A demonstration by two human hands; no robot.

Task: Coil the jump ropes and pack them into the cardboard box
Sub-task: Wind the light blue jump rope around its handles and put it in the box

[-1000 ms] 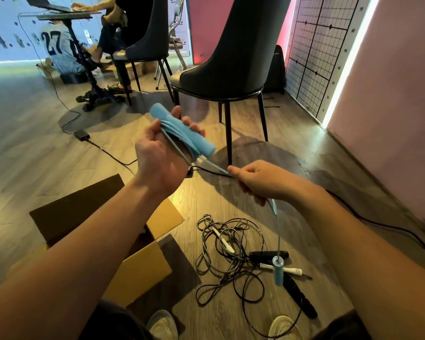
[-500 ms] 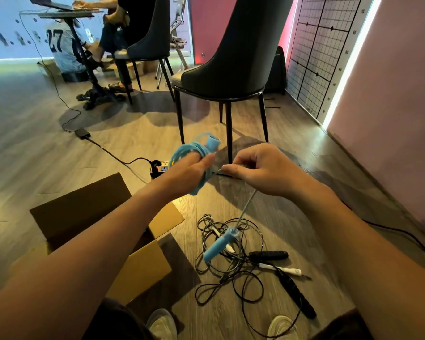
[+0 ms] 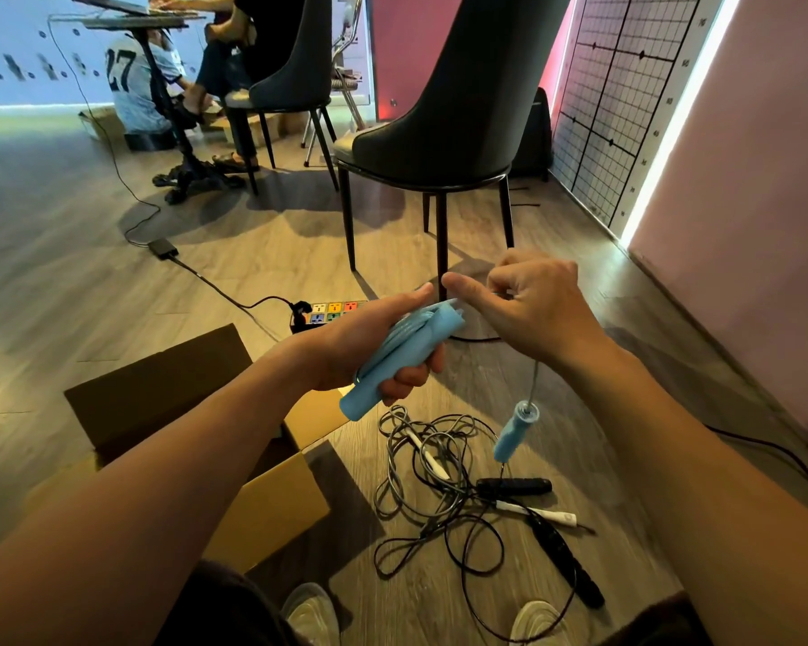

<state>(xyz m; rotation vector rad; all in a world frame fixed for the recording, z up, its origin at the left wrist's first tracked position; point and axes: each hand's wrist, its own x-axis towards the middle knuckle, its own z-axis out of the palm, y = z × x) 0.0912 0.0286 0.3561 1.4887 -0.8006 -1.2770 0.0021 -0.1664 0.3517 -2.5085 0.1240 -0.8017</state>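
A light-blue jump rope (image 3: pixel 432 325) with foam handles is held above the wooden plank floor (image 3: pixel 89 272), in front of the person. One handle, with the cord wound in loops along it, is gripped by the left hand (image 3: pixel 346 352). Its fingers (image 3: pixel 411 380) are curled tightly round the bundle from below, and the thumb is laid along the top. The free stretch of cord is held by the right hand (image 3: pixel 532 310). Its fingers are curled inward and its thumb is stretched towards the bundle, the tip just beside the left thumb. How the cord is pinched cannot be told, as the hand hides it. From under that hand the cord hangs down to the second light-blue foam handle (image 3: pixel 516 431), which dangles tilted in the air.

An open brown cardboard box (image 3: pixel 169 380) stands on the floor at lower left, partly covered by the left forearm. To its right, near the person's pale shoes (image 3: pixel 311 613), a tangle of grey and black jump ropes (image 3: pixel 439 487) is spread on the floor. Among the ropes lie black handles (image 3: pixel 514 485) and white handles (image 3: pixel 539 513). A dark upholstered chair (image 3: pixel 462 109) is seen beyond the hands, with a multicoloured power strip (image 3: pixel 334 310) on the floor near it.
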